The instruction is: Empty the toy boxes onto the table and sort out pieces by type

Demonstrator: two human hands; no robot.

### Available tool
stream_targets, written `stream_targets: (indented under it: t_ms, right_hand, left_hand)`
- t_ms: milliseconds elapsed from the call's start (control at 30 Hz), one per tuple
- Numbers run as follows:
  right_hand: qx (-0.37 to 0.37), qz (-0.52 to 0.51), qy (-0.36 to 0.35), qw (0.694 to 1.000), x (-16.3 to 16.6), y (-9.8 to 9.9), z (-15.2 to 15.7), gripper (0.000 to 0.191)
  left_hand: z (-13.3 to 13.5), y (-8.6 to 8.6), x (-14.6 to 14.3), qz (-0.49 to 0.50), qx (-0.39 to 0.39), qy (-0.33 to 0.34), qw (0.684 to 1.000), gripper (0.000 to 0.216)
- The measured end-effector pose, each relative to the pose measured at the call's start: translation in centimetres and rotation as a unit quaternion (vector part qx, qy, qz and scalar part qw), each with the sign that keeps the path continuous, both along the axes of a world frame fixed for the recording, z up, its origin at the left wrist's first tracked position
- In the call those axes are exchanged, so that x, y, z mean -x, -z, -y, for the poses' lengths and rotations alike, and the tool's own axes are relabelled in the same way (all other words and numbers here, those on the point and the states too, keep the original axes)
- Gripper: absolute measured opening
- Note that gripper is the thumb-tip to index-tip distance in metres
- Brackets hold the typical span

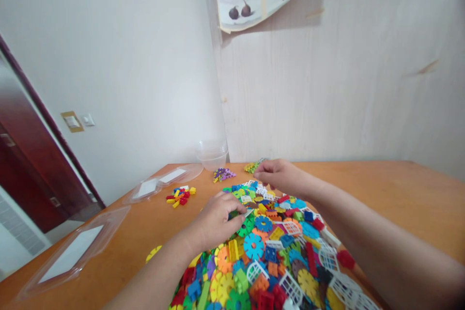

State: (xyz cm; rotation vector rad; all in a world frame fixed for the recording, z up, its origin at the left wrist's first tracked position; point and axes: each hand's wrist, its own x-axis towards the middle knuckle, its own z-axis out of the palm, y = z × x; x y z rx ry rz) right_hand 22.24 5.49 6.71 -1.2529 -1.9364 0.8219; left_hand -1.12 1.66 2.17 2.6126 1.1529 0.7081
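A big heap of mixed plastic building pieces (pixel 254 247) lies in front of me: notched discs, studded bricks and white lattice windows. Over its left side is my left hand (pixel 220 218), thumb and forefinger closed on a small white plastic piece (pixel 248 213). My right hand (pixel 278 174) hovers above the heap's far end, its fingers curled together and pointing left. Whatever those fingers hold, if anything, is hidden. Just beyond its fingertips sits a small pile of yellow-green and grey pieces (pixel 251 167).
Purple and yellow pieces (pixel 224 174) lie near a clear plastic tub (pixel 212 155). Left of the heap is a small pile of red, yellow and blue bricks (pixel 181 196). Clear lids with white labels (pixel 78 252) rest along the left edge of the orange table (pixel 392 189). Walls stand behind.
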Motion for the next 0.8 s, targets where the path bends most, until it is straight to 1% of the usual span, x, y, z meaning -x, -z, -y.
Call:
stream_targets:
  t_ms: [100, 200, 267, 333, 367, 433, 500, 600, 667, 700, 733, 800]
  right_hand:
    - [-0.008, -0.037, 0.007, 0.999, 0.0, -1.3, 1.1, 0.019]
    - [-0.011, -0.065, 0.017, 0.998, 0.0, -2.4, 2.2, 0.022]
    - [-0.016, -0.072, 0.031, 0.997, -0.3, -2.7, 2.7, 0.022]
    - [-0.021, -0.074, 0.059, 0.995, -1.0, -2.3, 3.1, 0.024]
    - [-0.019, -0.073, 0.080, 0.994, -1.6, -1.8, 3.3, 0.025]
    - [-0.003, -0.067, 0.132, 0.989, -3.3, -0.1, 3.8, 0.027]
    - [0.014, -0.053, 0.188, 0.981, -5.5, 2.3, 4.4, 0.028]
    - [0.007, -0.010, 0.275, 0.961, -9.0, 6.6, 5.4, 0.031]
    - [-0.007, 0.022, 0.305, 0.952, -10.7, 9.0, 5.8, 0.032]
    - [-0.016, 0.038, 0.314, 0.948, -11.2, 9.8, 5.9, 0.032]
    - [-0.024, 0.051, 0.320, 0.946, -11.5, 10.4, 6.0, 0.033]
    - [-0.037, 0.072, 0.319, 0.944, -11.5, 10.9, 6.1, 0.033]
  left_hand:
    - [0.0, -0.2, -0.1, 0.001, 0.004, -0.004, 1.000, 0.020]
    - [0.1, -0.2, -0.2, 0.005, -0.002, -0.009, 1.000, 0.017]
    - [0.2, 0.0, -0.3, 0.002, -0.007, -0.014, 1.000, 0.016]
    - [0.3, 0.2, -0.4, -0.007, -0.010, -0.020, 1.000, 0.018]
    - [0.3, 0.2, -0.5, -0.010, -0.010, -0.023, 1.000, 0.019]
    - [0.3, 0.4, -0.7, -0.012, -0.007, -0.028, 1.000, 0.021]
    - [0.3, 0.5, -0.8, -0.007, -0.006, -0.030, 0.999, 0.020]
    - [0.1, 0.5, -1.0, -0.001, 0.000, -0.028, 1.000, 0.017]
    - [-0.1, 0.6, -1.1, 0.001, 0.002, -0.027, 1.000, 0.016]
    - [-0.2, 0.6, -1.1, 0.003, 0.001, -0.026, 1.000, 0.016]
    - [-0.3, 0.6, -1.0, 0.005, 0.000, -0.025, 1.000, 0.015]
    - [-0.5, 0.7, -0.9, 0.006, -0.002, -0.023, 1.000, 0.015]
